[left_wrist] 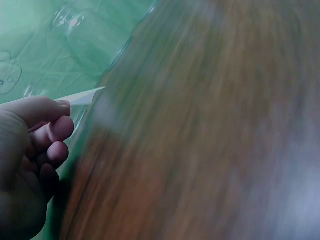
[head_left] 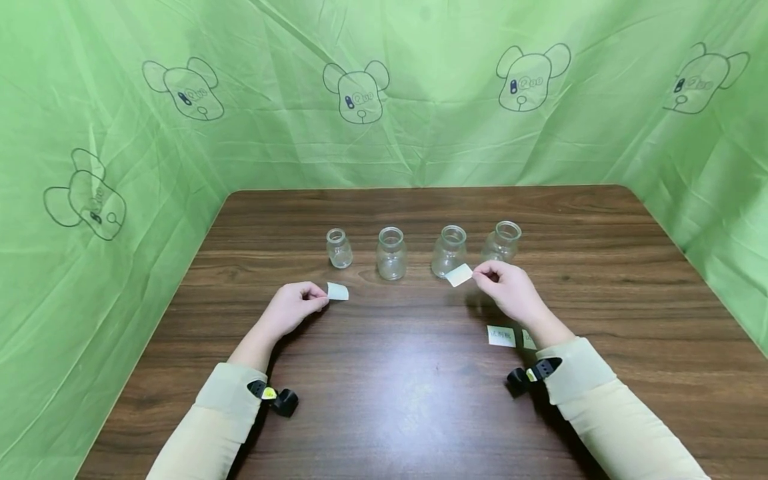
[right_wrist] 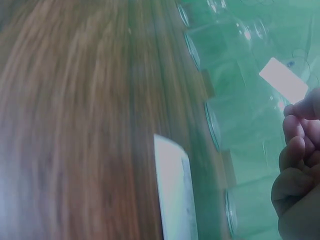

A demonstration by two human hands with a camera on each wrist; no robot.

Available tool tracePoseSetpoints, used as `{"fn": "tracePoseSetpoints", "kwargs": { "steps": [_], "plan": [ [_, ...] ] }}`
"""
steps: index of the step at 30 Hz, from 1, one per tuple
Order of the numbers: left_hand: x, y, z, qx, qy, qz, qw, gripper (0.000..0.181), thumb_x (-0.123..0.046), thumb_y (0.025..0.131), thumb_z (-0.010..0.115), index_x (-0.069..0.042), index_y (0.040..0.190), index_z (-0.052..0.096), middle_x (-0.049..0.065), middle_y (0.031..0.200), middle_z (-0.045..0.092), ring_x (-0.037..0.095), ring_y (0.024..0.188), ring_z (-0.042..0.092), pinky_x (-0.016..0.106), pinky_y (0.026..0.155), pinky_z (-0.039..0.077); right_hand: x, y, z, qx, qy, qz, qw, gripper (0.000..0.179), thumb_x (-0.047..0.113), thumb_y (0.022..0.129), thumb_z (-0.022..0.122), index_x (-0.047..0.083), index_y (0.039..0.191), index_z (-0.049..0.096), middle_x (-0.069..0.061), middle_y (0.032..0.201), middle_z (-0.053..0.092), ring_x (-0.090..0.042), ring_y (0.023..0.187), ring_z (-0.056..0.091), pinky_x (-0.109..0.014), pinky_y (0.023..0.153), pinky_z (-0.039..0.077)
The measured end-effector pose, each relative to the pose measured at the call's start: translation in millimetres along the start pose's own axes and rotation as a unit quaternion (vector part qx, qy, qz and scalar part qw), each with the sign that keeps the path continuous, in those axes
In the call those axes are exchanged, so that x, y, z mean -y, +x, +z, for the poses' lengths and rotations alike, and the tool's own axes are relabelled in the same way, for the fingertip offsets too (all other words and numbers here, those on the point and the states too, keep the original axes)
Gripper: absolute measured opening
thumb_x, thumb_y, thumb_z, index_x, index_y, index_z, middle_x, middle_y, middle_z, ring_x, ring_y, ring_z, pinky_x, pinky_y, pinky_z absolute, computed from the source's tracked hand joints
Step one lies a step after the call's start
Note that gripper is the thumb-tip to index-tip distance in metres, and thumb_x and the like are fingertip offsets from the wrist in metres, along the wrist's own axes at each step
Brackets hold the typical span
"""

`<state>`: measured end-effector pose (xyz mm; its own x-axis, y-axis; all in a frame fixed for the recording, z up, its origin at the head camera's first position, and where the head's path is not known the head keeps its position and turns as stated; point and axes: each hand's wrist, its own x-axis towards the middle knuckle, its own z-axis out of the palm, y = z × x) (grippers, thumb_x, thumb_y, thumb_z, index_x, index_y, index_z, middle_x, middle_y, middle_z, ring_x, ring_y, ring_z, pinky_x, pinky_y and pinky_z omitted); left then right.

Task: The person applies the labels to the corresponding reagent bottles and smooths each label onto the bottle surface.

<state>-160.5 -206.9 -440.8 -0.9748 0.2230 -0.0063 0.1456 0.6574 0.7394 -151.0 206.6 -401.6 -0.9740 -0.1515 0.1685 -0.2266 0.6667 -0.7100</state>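
Note:
My left hand pinches a small pale paper label between thumb and fingertips, just in front of the smallest glass jar. Another pale label is pinched by my right hand, its far corner overlapping the third glass jar in the head view. Behind the right hand stands the rightmost jar, its lower part hidden. The second jar stands between the two hands. In the right wrist view the held label shows a blank face; the left label appears nearly edge-on.
A label with printed characters lies on the brown wooden table in front of the right hand. A second label beside it is partly covered by the right wrist. Green cloth hangs behind the table and along its sides.

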Motion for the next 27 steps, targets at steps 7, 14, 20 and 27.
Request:
{"fn": "tracePoseSetpoints", "kwargs": {
  "steps": [7, 14, 20, 27],
  "plan": [
    [3.9, -4.7, -10.1, 0.009, 0.032, -0.014, 0.9993, 0.012, -0.023, 0.084, 0.068, -0.013, 0.088, 0.071, -0.005, 0.075, 0.064, 0.012, 0.071, 0.055, 0.030, 0.067, 0.044, -10, -5.8, -14, -0.015, -0.015, 0.012, 0.9997, 0.018, 0.019, 0.092, 0.058, 0.004, 0.094, 0.067, -0.004, 0.079, 0.062, -0.017, 0.068, 0.049, -0.029, 0.060, 0.039],
    [6.2, -6.6, -16.1, -0.001, 0.039, -0.008, 0.9992, 0.032, -0.021, 0.085, 0.067, -0.008, 0.114, 0.067, -0.004, 0.069, 0.056, 0.014, 0.063, 0.049, 0.030, 0.063, 0.040, -20, -11.0, -22, -0.031, -0.025, 0.025, 0.9989, 0.017, 0.020, 0.091, 0.058, 0.006, 0.094, 0.067, -0.003, 0.079, 0.062, -0.016, 0.067, 0.048, -0.027, 0.059, 0.038],
    [-1.2, -3.6, -17.4, -0.016, 0.025, 0.005, 0.9996, 0.035, -0.021, 0.085, 0.068, -0.005, 0.117, 0.065, -0.005, 0.068, 0.054, 0.013, 0.061, 0.048, 0.028, 0.061, 0.039, -24, -12.0, -27, -0.041, -0.026, 0.026, 0.9985, 0.017, 0.020, 0.092, 0.057, 0.007, 0.093, 0.067, -0.003, 0.075, 0.059, -0.017, 0.066, 0.047, -0.027, 0.056, 0.037],
    [-23.1, 4.4, -9.4, -0.008, 0.004, 0.040, 0.9992, 0.033, -0.020, 0.085, 0.068, -0.004, 0.114, 0.066, -0.004, 0.073, 0.064, 0.013, 0.068, 0.054, 0.029, 0.064, 0.043, -25, -12.9, -30, -0.042, -0.033, 0.025, 0.9983, 0.019, 0.022, 0.093, 0.056, 0.006, 0.094, 0.066, -0.004, 0.076, 0.060, -0.017, 0.067, 0.047, -0.027, 0.056, 0.038]
  ]
}}
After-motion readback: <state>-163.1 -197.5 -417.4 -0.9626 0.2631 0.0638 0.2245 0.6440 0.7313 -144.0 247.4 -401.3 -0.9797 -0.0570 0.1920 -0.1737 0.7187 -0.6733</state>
